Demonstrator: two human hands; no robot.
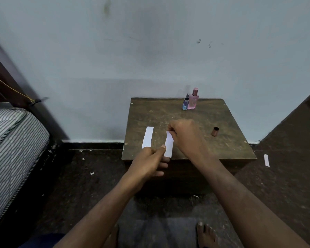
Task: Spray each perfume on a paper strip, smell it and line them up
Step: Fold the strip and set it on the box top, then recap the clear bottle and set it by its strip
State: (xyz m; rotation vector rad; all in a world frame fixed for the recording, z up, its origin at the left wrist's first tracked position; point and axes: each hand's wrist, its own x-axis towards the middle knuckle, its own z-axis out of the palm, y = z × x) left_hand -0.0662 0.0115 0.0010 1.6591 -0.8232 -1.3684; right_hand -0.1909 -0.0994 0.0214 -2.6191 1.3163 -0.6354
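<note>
A white paper strip [169, 146] is held over the front of the low wooden table [231, 140]. My right hand [184, 135] pinches its far end and my left hand [149, 161] pinches its near end with the thumb on top. A second white strip [147, 137] lies flat on the table just to the left. At the table's back edge stand a pink perfume bottle [193, 99] with a rose-gold cap and a small blue spray bottle [185, 102], side by side and touching. A loose copper-coloured cap [215, 131] lies on the table's right side.
Another paper strip [266, 160] lies on the dark floor to the right of the table. A striped mattress [13, 149] and a dark wooden bed frame [11, 81] are at the left. A pale wall rises behind the table. My bare foot [207, 235] shows at the bottom.
</note>
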